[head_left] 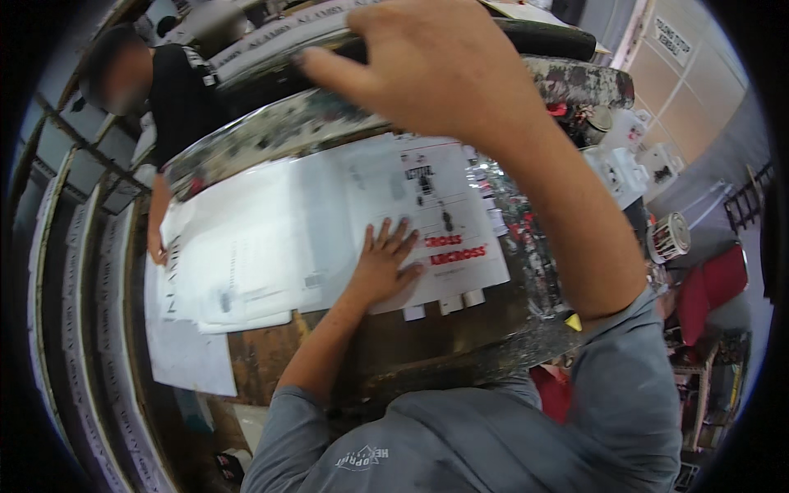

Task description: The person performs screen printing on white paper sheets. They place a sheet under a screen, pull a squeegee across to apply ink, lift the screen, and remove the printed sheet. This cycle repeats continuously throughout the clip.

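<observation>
My left hand [386, 261] lies flat with spread fingers on a white printed sheet [460, 205] with red and black print. Left of it, a stack of whitish, partly see-through sheets [246, 222] overlaps the printed sheet on a dark, stained work table [460, 329]. Raised above the far side of the table is my right hand [427, 62], thumb apart from the other fingers, nothing visible in it. Its upper fingers are cut off by the picture's top edge. Below and behind it run a paint-stained board [271, 131] and a black bar [542, 39].
At the far left, a person in black [177, 103] has a hand [156, 246] at the sheets' left edge. Long racks [123, 329] with printed strips stand at left. Paint-smeared containers [616, 172] and a tin [670, 237] stand at right, near a red cloth-like thing [711, 287].
</observation>
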### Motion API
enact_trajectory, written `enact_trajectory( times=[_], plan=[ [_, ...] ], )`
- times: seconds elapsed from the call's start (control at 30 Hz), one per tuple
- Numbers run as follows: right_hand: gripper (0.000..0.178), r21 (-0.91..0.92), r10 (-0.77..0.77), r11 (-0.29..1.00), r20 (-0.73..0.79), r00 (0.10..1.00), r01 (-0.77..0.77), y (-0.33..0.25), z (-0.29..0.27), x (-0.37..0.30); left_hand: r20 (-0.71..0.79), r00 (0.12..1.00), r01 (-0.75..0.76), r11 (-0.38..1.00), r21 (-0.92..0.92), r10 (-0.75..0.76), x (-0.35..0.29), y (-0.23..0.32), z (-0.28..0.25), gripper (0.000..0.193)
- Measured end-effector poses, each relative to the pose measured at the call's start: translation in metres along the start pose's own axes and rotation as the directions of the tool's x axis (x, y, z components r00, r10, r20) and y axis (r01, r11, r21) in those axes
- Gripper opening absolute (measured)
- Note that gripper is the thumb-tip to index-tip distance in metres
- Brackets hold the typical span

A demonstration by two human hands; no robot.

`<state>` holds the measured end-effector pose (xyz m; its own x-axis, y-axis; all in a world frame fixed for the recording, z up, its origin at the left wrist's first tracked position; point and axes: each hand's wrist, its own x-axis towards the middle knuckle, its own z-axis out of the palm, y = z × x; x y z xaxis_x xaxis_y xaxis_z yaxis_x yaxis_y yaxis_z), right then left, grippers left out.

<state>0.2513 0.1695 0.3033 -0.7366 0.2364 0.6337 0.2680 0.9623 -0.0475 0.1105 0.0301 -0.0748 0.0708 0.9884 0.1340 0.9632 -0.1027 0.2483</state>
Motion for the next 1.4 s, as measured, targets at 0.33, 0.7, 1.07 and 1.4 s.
enact_trajectory(
  times=[0.33,0.7,1.07,1.4],
  plan=[
    [0.065,0.021,-0.065,0.998,-0.089,0.994,0.067,0.022,0.022,-0.018,-0.045,0.997,-0.079,0.964,-0.255,0.070,0.085,0.096,0.051,0.076],
    [0.065,-0.040,0.050,0.998,0.006,0.999,-0.050,-0.005,-0.001,-0.023,-0.105,0.929,0.356,0.934,-0.009,-0.355,-0.080,0.020,-0.018,0.086],
    [0.064,-0.020,0.204,0.979,0.066,0.977,-0.203,-0.011,0.021,-0.019,-0.318,0.878,0.353,0.933,-0.075,-0.358,-0.087,0.024,-0.021,0.100],
    [0.034,0.130,-0.093,0.991,0.584,0.807,0.020,-0.024,0.103,-0.227,-0.118,0.572,0.346,0.369,-0.863,-0.812,-0.179,0.064,-0.087,0.103]
  ],
)
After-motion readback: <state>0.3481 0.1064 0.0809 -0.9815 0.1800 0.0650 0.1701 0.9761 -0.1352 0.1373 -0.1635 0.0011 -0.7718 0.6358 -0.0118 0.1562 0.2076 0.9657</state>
